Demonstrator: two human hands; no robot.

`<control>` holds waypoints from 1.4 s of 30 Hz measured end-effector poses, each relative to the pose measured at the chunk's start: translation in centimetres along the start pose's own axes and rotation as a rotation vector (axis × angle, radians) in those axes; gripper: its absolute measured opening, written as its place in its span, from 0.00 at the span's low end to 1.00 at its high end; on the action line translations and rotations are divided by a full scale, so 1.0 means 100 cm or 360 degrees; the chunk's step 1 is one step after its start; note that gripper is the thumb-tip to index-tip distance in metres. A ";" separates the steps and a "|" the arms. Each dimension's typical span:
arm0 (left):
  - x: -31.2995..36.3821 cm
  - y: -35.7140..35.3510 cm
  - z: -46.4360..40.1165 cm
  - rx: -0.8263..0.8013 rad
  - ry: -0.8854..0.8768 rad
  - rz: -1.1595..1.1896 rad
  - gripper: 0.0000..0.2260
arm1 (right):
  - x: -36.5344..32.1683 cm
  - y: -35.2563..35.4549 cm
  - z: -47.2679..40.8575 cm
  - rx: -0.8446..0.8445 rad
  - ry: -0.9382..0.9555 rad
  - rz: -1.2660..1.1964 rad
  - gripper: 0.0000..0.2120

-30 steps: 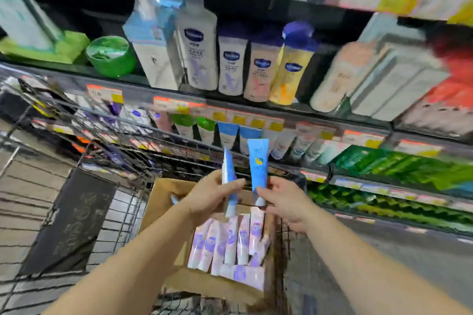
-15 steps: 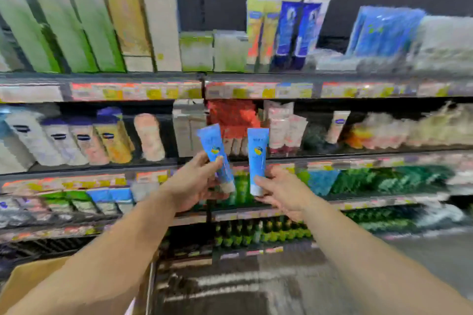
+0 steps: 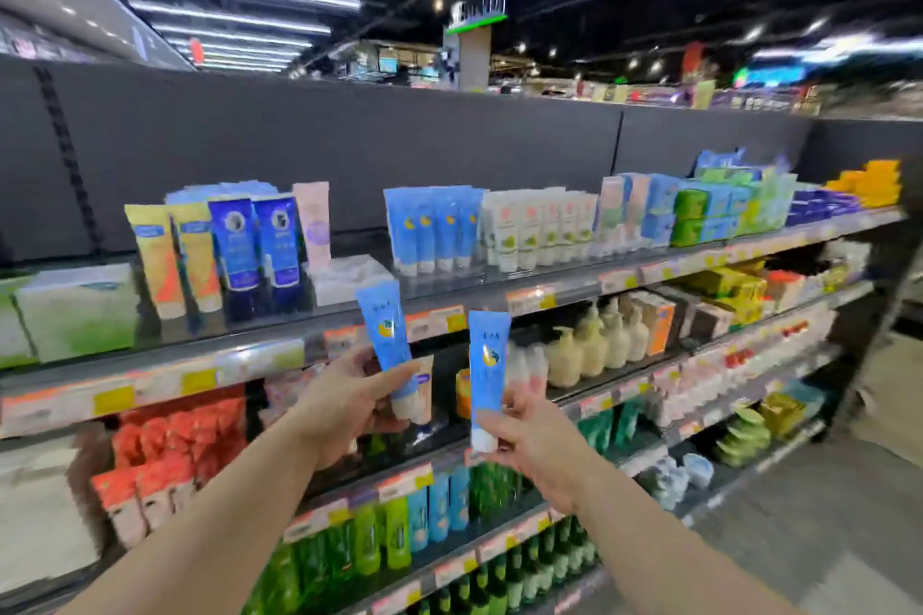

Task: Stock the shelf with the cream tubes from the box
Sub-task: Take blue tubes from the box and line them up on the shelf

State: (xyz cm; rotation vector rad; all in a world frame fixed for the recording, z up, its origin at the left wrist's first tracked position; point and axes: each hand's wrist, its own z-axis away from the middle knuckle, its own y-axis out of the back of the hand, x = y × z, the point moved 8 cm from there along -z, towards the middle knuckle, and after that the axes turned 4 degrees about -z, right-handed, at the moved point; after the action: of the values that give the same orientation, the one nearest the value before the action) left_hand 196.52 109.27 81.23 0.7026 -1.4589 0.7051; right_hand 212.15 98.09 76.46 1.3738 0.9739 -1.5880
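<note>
My left hand (image 3: 349, 402) grips a light blue cream tube (image 3: 385, 332) near its white cap, the tube tilted slightly left. My right hand (image 3: 534, 439) pinches a second blue cream tube (image 3: 488, 365) upright by its lower end. Both tubes are held up in front of the top shelf (image 3: 474, 287). A row of matching blue tubes (image 3: 432, 227) stands on that shelf, above and slightly right of my hands. The box is out of view.
Left of the blue row stand yellow and dark blue tubes (image 3: 234, 250) and a low clear tray (image 3: 349, 277). White tubes (image 3: 539, 230) stand right of the row. Pump bottles (image 3: 594, 347) fill the shelf below. The aisle floor (image 3: 824, 514) lies at the lower right.
My view has swung up from the cart and box to the top shelf. Both hands have lifted the blue tubes toward it.
</note>
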 end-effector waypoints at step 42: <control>0.065 -0.073 -0.243 0.1263 -0.0176 -0.1219 0.17 | -0.142 0.127 -0.237 -0.0478 0.0621 0.0303 0.08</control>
State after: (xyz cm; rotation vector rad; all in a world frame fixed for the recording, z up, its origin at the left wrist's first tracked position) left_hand 217.35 123.78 87.83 1.8092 -0.8408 0.6180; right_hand 233.91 116.31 87.26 1.5365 1.2133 -1.0041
